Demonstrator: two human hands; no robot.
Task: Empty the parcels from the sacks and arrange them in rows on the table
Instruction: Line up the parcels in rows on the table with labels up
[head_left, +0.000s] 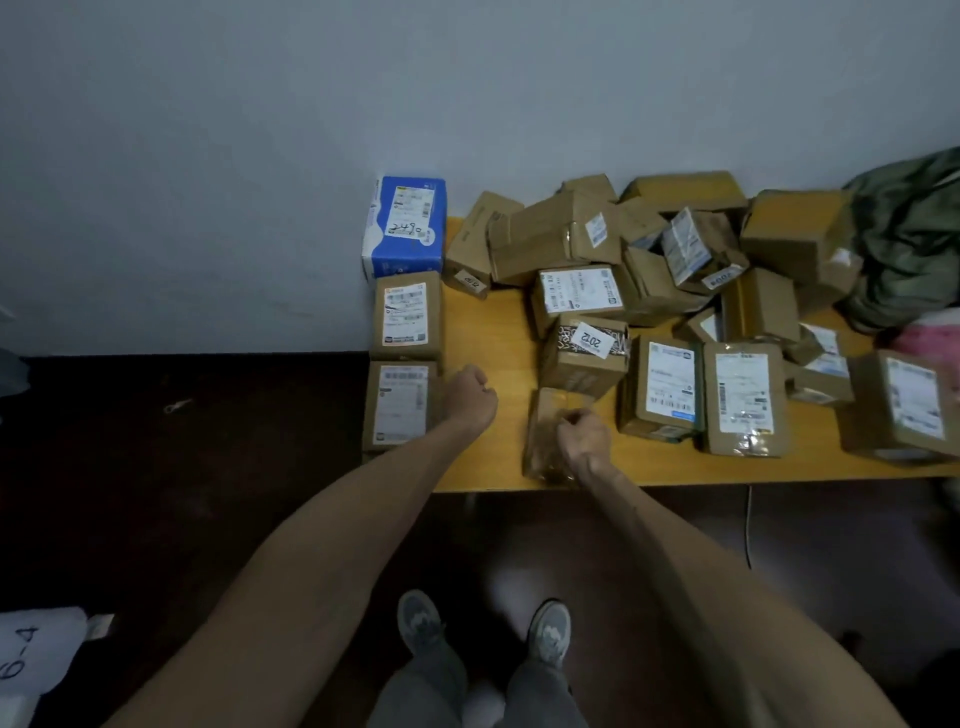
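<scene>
A wooden table (483, 332) carries many cardboard parcels. At its left edge a blue box (405, 228) and two labelled brown parcels (407, 317) (401, 405) form a column. My left hand (467, 397) is a curled fist beside the nearest of these, touching its right side and holding nothing. My right hand (584, 436) grips a brown parcel (545, 441) lying near the table's front edge. Behind it lies a parcel tagged 2012 (584, 358), and a loose heap of boxes (649, 244) fills the back.
A dark green sack (909, 234) slumps at the table's right end, with something pink (930, 338) below it. Labelled parcels (743, 400) lie along the front right. A white bag marked 6-4 (31, 660) lies on the dark floor at left. My shoes (483, 629) stand before the table.
</scene>
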